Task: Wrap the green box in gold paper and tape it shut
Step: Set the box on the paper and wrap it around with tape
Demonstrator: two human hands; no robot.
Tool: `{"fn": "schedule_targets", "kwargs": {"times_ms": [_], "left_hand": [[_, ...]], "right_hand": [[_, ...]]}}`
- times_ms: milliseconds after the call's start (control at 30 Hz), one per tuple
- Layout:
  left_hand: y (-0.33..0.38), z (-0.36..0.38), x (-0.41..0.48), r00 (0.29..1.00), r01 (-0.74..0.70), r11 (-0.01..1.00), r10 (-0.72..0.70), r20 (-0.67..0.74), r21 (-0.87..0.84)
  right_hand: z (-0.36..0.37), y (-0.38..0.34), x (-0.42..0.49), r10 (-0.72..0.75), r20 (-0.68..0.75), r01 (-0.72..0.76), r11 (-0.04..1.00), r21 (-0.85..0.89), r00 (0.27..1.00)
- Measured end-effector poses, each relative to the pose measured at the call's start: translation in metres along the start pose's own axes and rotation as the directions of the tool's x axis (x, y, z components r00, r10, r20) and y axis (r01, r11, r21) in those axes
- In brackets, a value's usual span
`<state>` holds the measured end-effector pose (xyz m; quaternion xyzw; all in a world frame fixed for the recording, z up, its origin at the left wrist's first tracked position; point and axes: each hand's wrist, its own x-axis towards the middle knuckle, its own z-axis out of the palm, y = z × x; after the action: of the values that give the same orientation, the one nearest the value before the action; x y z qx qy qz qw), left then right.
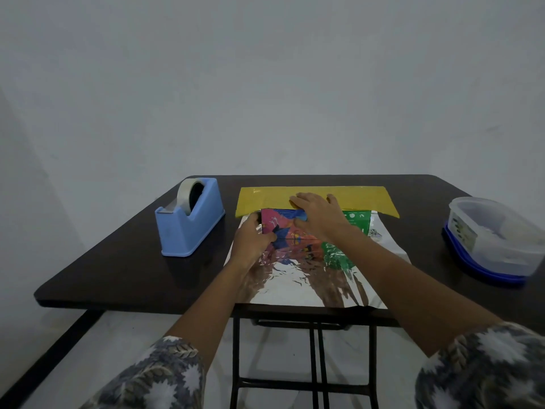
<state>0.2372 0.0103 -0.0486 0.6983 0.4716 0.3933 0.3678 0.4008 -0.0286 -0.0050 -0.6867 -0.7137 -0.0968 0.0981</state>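
We see the green box, printed in pink, blue and orange at its left half, lying near the middle of the table on the gold paper. The sheet's crinkled silver underside faces up, and its gold face shows only on the strip at the box's 12 o'clock.

The left hand grips the box's 9 o'clock end with its fingers curled round it. The right hand rests flat on top, its fingers stretched straight onto the gold strip and holding nothing.

We judge this to be the first fold. Next, the far flap needs pulling taut over the stiff box and pinning while 1 hand fetches tape.

At 10 o'clock stands a blue plastic tape dispenser with a clear roll; at 3 o'clock sits a translucent lidded container.
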Motion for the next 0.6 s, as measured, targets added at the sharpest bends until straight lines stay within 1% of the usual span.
{"fn": "schedule_targets", "kwargs": {"times_ms": [67, 133, 200, 233, 300, 333, 367, 433, 500, 567, 600], "left_hand": [[-0.001, 0.002, -0.002, 1.0, -0.008, 1.0, 0.008, -0.017, 0.013], [0.001, 0.0, -0.004, 0.996, 0.0, 0.999, 0.005, -0.094, 0.054], [0.006, -0.004, -0.008, 0.973, 0.042, 0.973, 0.012, -0.232, 0.225], [0.01, -0.007, -0.009, 0.957, 0.055, 0.949, 0.04, -0.289, 0.311], [0.018, -0.012, -0.008, 0.94, 0.037, 0.921, 0.099, -0.326, 0.387], [0.022, -0.015, -0.006, 0.943, 0.028, 0.918, 0.107, -0.315, 0.397], [0.026, -0.017, -0.004, 0.955, 0.036, 0.92, 0.083, -0.284, 0.39], [0.032, -0.017, -0.001, 0.982, 0.11, 0.929, -0.045, -0.185, 0.354], [0.033, -0.012, -0.002, 0.976, 0.213, 0.922, -0.184, -0.118, 0.322], [0.027, -0.004, -0.003, 0.969, 0.244, 0.933, -0.223, -0.11, 0.264], [0.025, 0.0, -0.004, 0.969, 0.239, 0.944, -0.217, -0.121, 0.227]], "right_hand": [[-0.001, 0.003, -0.001, -0.009, -0.002, 0.009, 1.0, -0.006, 1.0], [-0.001, 0.007, -0.003, -0.01, -0.005, 0.01, 1.0, -0.008, 1.0], [-0.001, 0.009, -0.004, -0.007, 0.0, 0.007, 1.0, -0.005, 1.0], [-0.001, 0.009, -0.004, -0.007, 0.003, 0.007, 1.0, -0.003, 1.0], [0.0, 0.008, -0.004, -0.008, 0.009, 0.008, 1.0, 0.006, 1.0], [0.0, 0.007, -0.004, -0.008, 0.007, 0.008, 1.0, 0.01, 1.0], [0.0, 0.007, -0.004, -0.009, 0.004, 0.009, 1.0, 0.006, 1.0], [0.001, 0.007, -0.006, -0.011, -0.021, 0.01, 1.0, -0.014, 1.0], [0.005, 0.006, -0.009, 0.0, -0.071, -0.002, 1.0, -0.029, 0.997], [0.007, 0.006, -0.012, 0.018, -0.108, -0.021, 0.999, -0.031, 0.994], [0.007, 0.007, -0.014, 0.024, -0.118, -0.027, 0.999, -0.024, 0.993]]}}
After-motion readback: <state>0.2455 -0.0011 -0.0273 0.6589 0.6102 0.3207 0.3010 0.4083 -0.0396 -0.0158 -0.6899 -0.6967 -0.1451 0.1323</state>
